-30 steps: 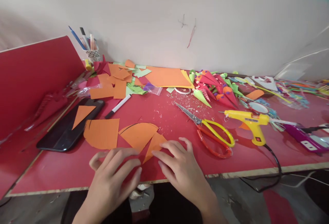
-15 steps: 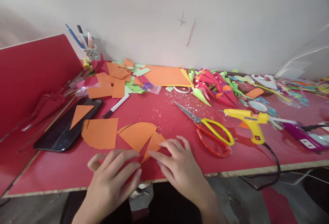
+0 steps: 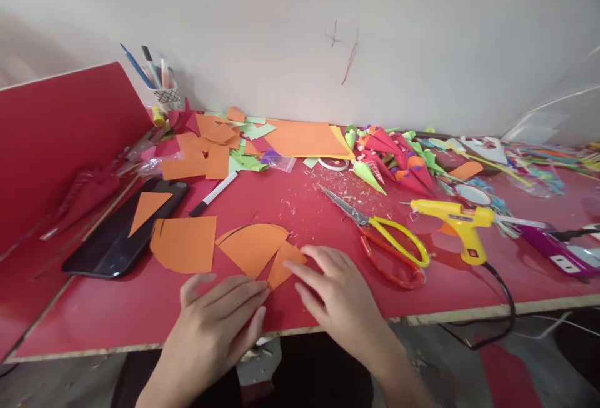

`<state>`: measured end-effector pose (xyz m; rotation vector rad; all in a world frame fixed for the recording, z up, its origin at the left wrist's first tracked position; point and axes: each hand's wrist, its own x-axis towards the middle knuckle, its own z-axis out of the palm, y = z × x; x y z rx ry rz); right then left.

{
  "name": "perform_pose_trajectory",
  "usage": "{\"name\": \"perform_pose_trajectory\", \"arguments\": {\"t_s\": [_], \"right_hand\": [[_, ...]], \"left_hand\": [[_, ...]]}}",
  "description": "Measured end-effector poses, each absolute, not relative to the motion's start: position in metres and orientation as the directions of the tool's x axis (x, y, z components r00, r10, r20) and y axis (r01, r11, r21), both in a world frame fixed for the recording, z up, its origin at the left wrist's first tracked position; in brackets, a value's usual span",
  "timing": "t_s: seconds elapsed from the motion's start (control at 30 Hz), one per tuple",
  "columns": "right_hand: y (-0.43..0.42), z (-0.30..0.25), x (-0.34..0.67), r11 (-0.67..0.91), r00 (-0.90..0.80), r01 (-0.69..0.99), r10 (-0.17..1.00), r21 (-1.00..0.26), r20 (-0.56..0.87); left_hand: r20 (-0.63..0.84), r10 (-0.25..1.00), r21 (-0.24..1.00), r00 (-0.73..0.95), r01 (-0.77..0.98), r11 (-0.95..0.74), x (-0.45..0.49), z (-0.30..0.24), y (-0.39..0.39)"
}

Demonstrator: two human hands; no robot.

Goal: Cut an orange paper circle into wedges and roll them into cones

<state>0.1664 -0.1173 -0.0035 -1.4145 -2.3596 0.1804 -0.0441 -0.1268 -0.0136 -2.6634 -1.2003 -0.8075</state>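
Near the front edge of the table, my left hand [image 3: 220,317] lies with its fingers stretched out, the fingertips at the lower tip of a narrow orange paper wedge [image 3: 284,264]. My right hand [image 3: 335,292] has its fingers apart, the fingertips touching that wedge's right side. A wider orange paper sector [image 3: 253,245] with a dark curved line lies flat beside the wedge, behind my left hand. To its left is an orange paper piece [image 3: 185,245] with one rounded corner. An orange paper triangle [image 3: 147,208] rests on a black phone [image 3: 119,239].
Scissors [image 3: 375,227] with red and yellow handles lie right of my hands, then a yellow glue gun [image 3: 462,220] and a purple power strip [image 3: 557,248]. A marker [image 3: 213,194], orange sheets [image 3: 304,138] and paper cones [image 3: 389,152] lie farther back. A pen cup [image 3: 166,95] stands back left.
My left hand has moved a little to the right, toward the wedge's tip. My right hand has shifted slightly right, and the narrow wedge has moved a little with it.
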Motion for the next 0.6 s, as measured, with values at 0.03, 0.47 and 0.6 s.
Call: {"name": "perform_pose_trajectory", "arguments": {"t_s": [0.03,0.47,0.6], "right_hand": [[-0.116,-0.003,0.168,0.463,-0.401,0.839,0.881,-0.284,0.251],[-0.112,-0.006,0.159,0.401,-0.358,0.9,0.904,-0.169,0.235],[-0.112,-0.008,0.16,0.403,-0.355,0.895,0.903,-0.191,0.242]], "left_hand": [[0.518,0.66,0.124,0.545,0.715,-0.688,-0.045,-0.014,-0.127],[0.665,0.625,0.273,0.409,0.646,-0.713,-0.036,-0.011,-0.129],[0.666,0.634,0.292,0.394,0.643,-0.708,-0.04,-0.013,-0.131]]}}
